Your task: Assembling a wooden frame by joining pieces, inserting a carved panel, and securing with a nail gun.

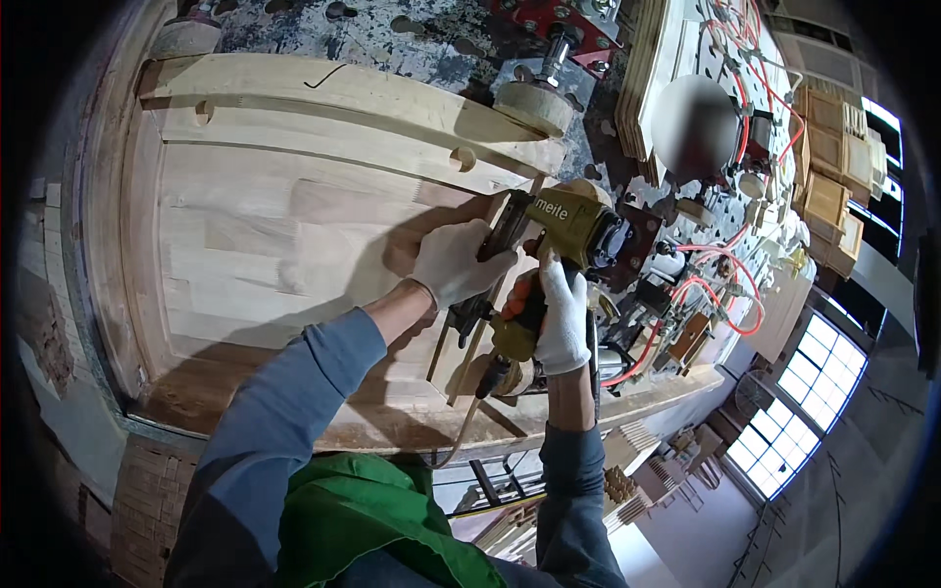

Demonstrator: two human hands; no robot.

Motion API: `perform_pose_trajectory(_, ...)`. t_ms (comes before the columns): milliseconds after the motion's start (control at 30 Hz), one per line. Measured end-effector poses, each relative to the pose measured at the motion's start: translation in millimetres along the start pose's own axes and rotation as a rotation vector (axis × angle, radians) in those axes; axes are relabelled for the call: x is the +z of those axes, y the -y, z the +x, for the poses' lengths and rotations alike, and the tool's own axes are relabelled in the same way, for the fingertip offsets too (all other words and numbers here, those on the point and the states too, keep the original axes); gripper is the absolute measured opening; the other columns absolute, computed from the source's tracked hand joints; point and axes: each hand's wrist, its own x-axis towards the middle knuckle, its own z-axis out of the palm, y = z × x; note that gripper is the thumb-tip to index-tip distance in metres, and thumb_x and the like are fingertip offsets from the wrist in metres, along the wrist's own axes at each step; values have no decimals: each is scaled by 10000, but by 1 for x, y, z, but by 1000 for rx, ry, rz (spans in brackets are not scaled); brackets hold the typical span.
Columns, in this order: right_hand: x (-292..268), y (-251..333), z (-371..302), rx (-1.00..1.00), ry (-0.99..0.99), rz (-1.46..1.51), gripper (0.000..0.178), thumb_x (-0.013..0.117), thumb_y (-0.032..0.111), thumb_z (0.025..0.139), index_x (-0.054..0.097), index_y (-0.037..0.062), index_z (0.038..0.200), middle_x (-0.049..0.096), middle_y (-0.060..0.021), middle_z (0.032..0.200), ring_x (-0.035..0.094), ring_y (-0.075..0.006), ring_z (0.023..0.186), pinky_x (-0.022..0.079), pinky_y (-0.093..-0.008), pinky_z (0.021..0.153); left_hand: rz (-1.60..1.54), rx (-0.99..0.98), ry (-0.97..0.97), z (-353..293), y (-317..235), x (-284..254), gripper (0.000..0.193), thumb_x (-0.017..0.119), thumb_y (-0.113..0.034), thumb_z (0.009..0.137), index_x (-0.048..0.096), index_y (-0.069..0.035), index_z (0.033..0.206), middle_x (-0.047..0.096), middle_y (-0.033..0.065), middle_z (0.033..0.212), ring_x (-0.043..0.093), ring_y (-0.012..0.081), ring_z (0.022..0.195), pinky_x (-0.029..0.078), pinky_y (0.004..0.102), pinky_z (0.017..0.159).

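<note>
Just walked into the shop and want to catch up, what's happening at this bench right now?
A person in white work gloves is using a yellow pneumatic nail gun on a large pale wooden panel lying on a workbench. The right hand grips the gun's handle, while the left hand rests on the panel beside the gun's nose, by a narrow wooden strip along the panel's edge. A curved wooden rail runs across the panel's far side. Red air hoses lie on the cluttered bench beyond.

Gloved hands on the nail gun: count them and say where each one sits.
2. The left hand presses on the wooden panel beside the nose of the yellow nail gun. The right hand grips the gun's handle below its body. No other hands show.
</note>
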Motion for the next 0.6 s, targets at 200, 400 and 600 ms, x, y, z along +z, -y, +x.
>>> perform_pose_trajectory(200,7,2,-6,-11,35,9,413,600,388,1041,598,-5,1164,585,-63,682,551,-156,527,486,-293,498,-1,-8,16,-4,2,-4,430,694,-460,865,662,-34,821,696,133,735,654,376,644,518,441,636)
perform_pose_trajectory(400,5,-2,-6,13,30,50,239,593,225,1010,592,-14,999,592,-78,650,549,-174,488,498,-304,474,-12,-40,47,-9,-1,-10,418,727,-423,857,697,-6,871,671,95,720,605,273,597,484,369,592)
perform_pose_trajectory(600,11,7,-8,52,-13,26,222,591,218,1009,591,-4,1007,591,-76,652,555,-175,493,499,-306,469,-22,-22,28,-6,0,-8,424,710,-459,852,690,-36,842,706,129,744,654,343,643,521,418,637)
